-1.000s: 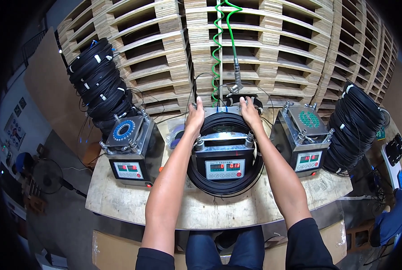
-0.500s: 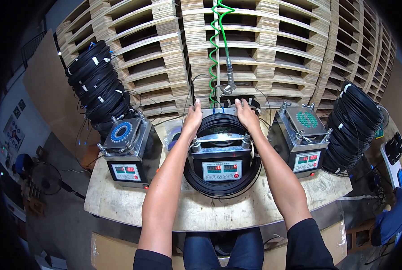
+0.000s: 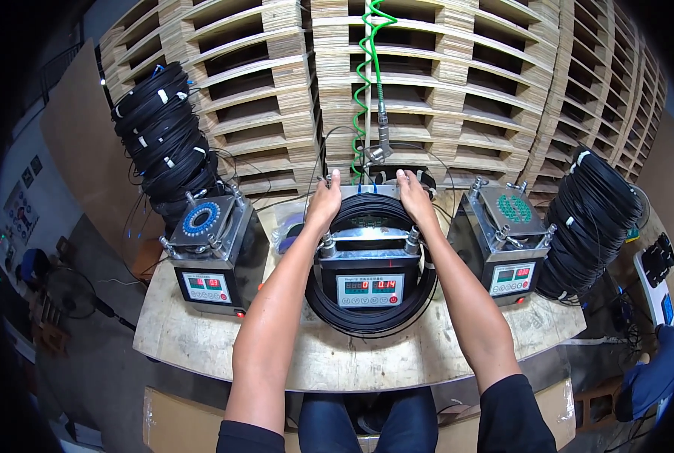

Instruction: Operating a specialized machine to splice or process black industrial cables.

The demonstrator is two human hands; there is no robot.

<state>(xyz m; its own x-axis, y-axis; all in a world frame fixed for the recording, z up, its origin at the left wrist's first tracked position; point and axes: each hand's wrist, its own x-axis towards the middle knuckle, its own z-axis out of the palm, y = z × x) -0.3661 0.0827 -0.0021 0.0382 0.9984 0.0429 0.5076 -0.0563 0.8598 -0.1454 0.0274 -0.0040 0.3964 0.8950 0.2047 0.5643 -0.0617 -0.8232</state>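
In the middle of the bench stands a metal polishing machine (image 3: 375, 255) with a lit digital panel. A large coil of black cable (image 3: 372, 325) loops around it, hanging below its panel in front and rising over its far side. My left hand (image 3: 326, 202) is closed at the machine's far left corner, thumb up. At the far right corner my right hand (image 3: 415, 199) is closed in the same way. What the curled fingers grip is hidden. Both forearms pass beside the coil. Two metal clamp posts, a left post (image 3: 327, 245) and a right post (image 3: 412, 241), show nearer me.
Similar machines flank it: one with a blue-dotted disc (image 3: 202, 219) at left, one with green dots (image 3: 514, 210) at right. Stacks of black cable coils rise at left (image 3: 163, 143) and right (image 3: 590, 226). A green air hose (image 3: 380, 90) hangs before wooden pallets (image 3: 261, 98).
The readings on the machines' panels have changed. Both hands stay at the far corners with barely any movement. The whole view has shifted slightly.
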